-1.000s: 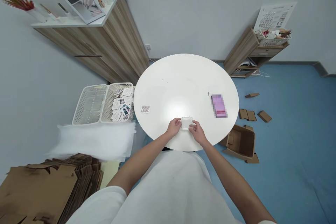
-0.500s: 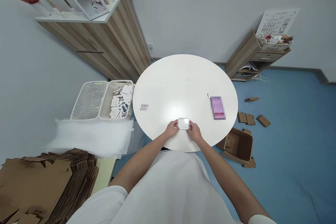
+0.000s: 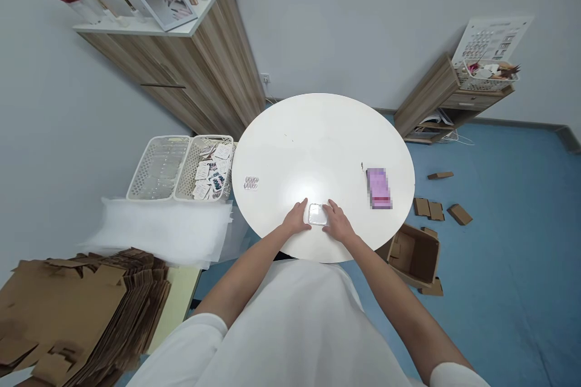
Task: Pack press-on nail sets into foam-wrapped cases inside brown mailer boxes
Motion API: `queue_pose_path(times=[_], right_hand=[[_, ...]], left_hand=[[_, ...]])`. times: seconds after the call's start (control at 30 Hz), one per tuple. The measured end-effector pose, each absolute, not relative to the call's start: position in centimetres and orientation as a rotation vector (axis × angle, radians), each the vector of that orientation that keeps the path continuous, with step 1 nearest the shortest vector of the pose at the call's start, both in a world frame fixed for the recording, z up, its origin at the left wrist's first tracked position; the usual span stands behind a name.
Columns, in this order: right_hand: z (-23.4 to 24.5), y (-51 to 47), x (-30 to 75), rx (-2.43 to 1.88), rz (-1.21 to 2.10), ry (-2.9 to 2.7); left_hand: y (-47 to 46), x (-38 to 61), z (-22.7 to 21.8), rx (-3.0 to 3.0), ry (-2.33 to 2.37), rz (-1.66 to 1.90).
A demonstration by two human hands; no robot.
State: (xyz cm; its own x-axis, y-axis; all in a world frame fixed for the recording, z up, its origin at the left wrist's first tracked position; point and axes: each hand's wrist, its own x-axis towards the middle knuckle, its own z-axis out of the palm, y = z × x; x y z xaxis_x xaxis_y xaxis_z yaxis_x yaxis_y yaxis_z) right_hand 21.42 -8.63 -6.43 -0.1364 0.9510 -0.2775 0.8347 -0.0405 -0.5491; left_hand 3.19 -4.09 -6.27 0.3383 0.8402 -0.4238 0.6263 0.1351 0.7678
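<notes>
A small clear plastic case (image 3: 318,214) with rounded corners lies flat near the front of the round white table (image 3: 318,127). My left hand (image 3: 296,217) is open just left of it, thumb and fingers spread, with a small gap to the case. On the other side, my right hand (image 3: 338,222) is also open, its fingertips at the case's right edge and its thumb by the near corner. A small set of shiny press-on nails (image 3: 251,183) lies toward the table's left side. At the right is a purple package (image 3: 379,188), blurred by pixelation.
Left of the table are a basket of clear cases (image 3: 160,166), a basket of cards (image 3: 211,175), white foam sheets (image 3: 167,221) and stacked flat cardboard (image 3: 68,308). An open carton (image 3: 415,254) and small brown boxes (image 3: 460,214) lie on the floor at right.
Both hands have loosened from the clear case, their fingers spreading apart. The left hand has moved slightly away from it. The case now rests on the table, and the view has shifted slightly.
</notes>
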Motion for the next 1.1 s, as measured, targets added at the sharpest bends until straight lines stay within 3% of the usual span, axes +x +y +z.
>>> queue_pose_path(times=[0.3,0.63,1.1], right_hand=[[-4.8,-6.7,22.9,-1.585,1.045,-2.099],[-1.0,-6.8,23.7,-1.505,1.264,-1.614],[-1.1,-7.1,23.2,-1.382,1.323,-1.367]], left_hand=[[-3.8,3.6,-5.3,1.546,1.222,0.389],[-4.1,5.3,-2.8,0.978,0.894,0.607],[-5.4,5.1,-1.5,0.840,0.859,0.633]])
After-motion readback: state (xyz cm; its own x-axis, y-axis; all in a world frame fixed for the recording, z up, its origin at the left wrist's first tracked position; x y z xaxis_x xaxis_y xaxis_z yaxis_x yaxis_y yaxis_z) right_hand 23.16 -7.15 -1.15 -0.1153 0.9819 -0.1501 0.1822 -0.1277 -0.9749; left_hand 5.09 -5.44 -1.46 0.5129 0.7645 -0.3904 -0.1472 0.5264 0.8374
